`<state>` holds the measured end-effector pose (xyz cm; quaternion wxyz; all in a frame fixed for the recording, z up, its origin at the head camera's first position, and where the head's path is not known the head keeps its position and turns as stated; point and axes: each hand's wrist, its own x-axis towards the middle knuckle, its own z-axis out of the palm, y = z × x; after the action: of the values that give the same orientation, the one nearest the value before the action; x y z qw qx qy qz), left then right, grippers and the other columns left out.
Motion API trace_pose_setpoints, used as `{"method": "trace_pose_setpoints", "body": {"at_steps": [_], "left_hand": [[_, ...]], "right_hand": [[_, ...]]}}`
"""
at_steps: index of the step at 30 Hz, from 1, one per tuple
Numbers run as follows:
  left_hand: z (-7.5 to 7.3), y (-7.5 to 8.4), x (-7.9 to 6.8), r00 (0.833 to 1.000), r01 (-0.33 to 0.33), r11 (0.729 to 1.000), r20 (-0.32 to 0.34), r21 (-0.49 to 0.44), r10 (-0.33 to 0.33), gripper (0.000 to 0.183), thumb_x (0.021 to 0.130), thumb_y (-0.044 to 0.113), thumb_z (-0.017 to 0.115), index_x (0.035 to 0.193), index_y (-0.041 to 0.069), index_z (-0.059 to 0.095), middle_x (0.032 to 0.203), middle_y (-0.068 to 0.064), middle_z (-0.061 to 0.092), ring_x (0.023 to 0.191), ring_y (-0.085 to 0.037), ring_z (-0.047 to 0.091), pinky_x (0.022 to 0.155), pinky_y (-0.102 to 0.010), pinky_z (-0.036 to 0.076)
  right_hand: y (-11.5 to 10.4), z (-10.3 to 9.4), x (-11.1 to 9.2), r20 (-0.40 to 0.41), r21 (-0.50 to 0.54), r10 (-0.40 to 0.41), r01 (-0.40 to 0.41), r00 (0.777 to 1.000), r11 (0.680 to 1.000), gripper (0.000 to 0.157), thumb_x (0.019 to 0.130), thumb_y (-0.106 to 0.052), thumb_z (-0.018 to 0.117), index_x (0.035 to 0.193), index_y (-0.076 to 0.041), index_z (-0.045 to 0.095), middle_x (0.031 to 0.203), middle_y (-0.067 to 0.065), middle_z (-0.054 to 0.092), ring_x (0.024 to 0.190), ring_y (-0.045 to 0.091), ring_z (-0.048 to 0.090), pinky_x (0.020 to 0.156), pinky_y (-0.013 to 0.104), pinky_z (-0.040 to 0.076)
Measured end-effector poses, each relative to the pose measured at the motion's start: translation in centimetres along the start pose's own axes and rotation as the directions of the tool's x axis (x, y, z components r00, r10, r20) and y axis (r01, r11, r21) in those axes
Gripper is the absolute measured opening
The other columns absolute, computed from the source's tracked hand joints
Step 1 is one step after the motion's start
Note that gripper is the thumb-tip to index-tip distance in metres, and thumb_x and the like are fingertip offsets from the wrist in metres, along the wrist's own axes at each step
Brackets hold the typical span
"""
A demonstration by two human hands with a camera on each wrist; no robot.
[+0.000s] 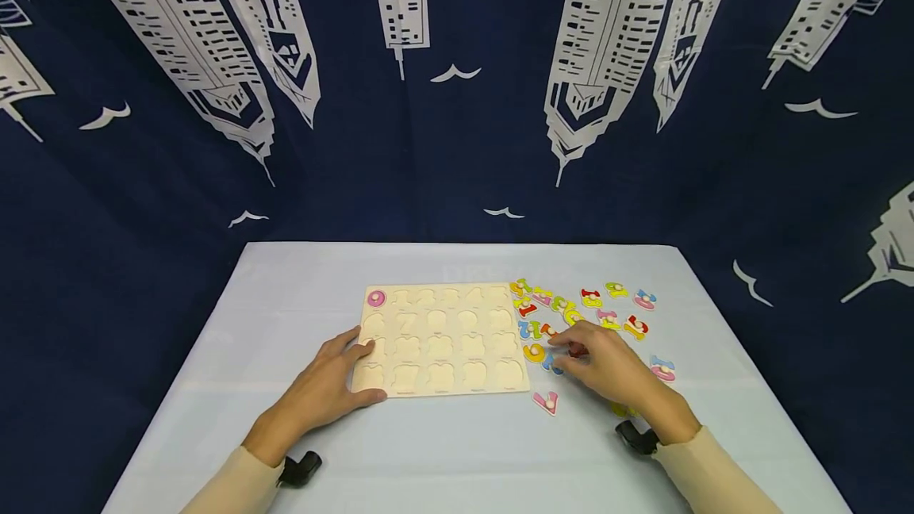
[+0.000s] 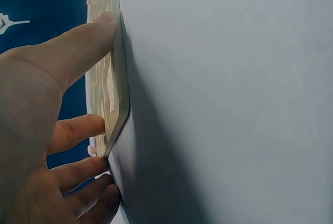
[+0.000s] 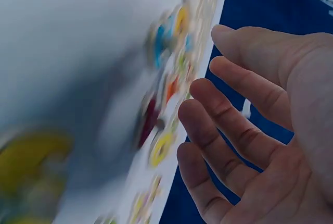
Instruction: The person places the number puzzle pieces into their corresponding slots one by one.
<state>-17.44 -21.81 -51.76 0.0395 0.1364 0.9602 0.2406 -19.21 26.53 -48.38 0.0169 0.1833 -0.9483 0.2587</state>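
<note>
R hand [image 1: 607, 359], close up in its wrist view, has fingers slightly bent & apart, pinching nothing; it's over the loose pcs, w/ a dark red pc [image 3: 148, 122] just under its fingers, blurred in that view. Blue pc [image 1: 551, 365] lies by R thumb tip, yellow ring pc [image 1: 533, 353] just L of that. Pink V pc [image 1: 547, 403] sits nearer the person than R fingertips, apart from the others. Pink/blue pc [image 1: 662, 370] is out to the R of R hand; red/yellow pc [image 1: 635, 327] is beyond its knuckles, w/ more bright knobbed pcs scattered further out, some touching or overlapping. Board [image 1: 455, 349], pale & flat, lies between the hands: 4 rows of 5 recesses, only the far-L one filled, by a pink ring pc [image 1: 376, 298] ahead of L fingertips. L hand [image 1: 324, 383] is spread round the board's near-L corner, thumb on the near edge, a finger on the L edge, others alongside. Black wrist cam [image 1: 301, 469] under L wrist, similar one under R; beige sleeves [image 1: 239, 482] behind both. White table [image 1: 286, 300] under all; navy cloth [image 1: 407, 149] w/ white upside-down towers & birds hangs beyond the hands.
</note>
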Motion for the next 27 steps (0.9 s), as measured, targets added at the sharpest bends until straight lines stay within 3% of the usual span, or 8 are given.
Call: {"method": "trace_pose_setpoints", "body": {"at_steps": [5,13,21,27], "left_hand": [[-0.1,0.0,-0.1,1.000,0.002,1.000,0.004,-0.006,-0.002,0.094,0.090,0.056,0.099,0.163,0.007,0.067,0.184,-0.026,0.045,0.167,-0.051,0.047,0.128,-0.071,0.052],[-0.1,0.4,-0.2,1.000,0.000,1.000,0.001,-0.007,0.000,0.094,0.091,0.057,0.099,0.163,0.006,0.067,0.183,-0.028,0.045,0.167,-0.053,0.047,0.128,-0.072,0.051],[0.0,0.4,-0.1,1.000,-0.010,1.000,-0.012,-0.010,0.010,0.093,0.090,0.055,0.100,0.161,0.005,0.068,0.182,-0.028,0.047,0.165,-0.054,0.049,0.126,-0.072,0.053],[-0.1,0.3,-0.1,1.000,-0.010,1.000,-0.009,-0.008,0.010,0.093,0.090,0.055,0.100,0.161,0.005,0.069,0.182,-0.028,0.047,0.165,-0.053,0.049,0.127,-0.072,0.052]], "right_hand": [[1.7,-1.0,-2.4,-0.033,-0.034,0.064,-0.065,0.997,0.997,0.032,0.096,-0.018,0.098,0.127,-0.021,0.089,0.119,-0.008,0.083,0.101,0.013,0.068,0.089,0.034,0.061],[4.2,-1.8,-5.0,-0.048,-0.057,0.159,-0.161,0.986,0.985,0.037,0.094,-0.025,0.101,0.127,-0.020,0.088,0.119,-0.004,0.080,0.102,0.014,0.066,0.087,0.030,0.059],[5.7,-2.6,-7.1,-0.080,-0.048,0.151,-0.155,0.985,0.987,0.035,0.094,-0.021,0.100,0.127,-0.018,0.088,0.117,-0.002,0.078,0.092,0.010,0.060,0.076,0.025,0.051],[6.1,-2.8,-7.9,-0.064,-0.011,0.184,-0.185,0.981,0.983,0.030,0.094,-0.022,0.100,0.122,-0.019,0.089,0.103,-0.004,0.071,0.083,0.006,0.056,0.071,0.023,0.046]]}}
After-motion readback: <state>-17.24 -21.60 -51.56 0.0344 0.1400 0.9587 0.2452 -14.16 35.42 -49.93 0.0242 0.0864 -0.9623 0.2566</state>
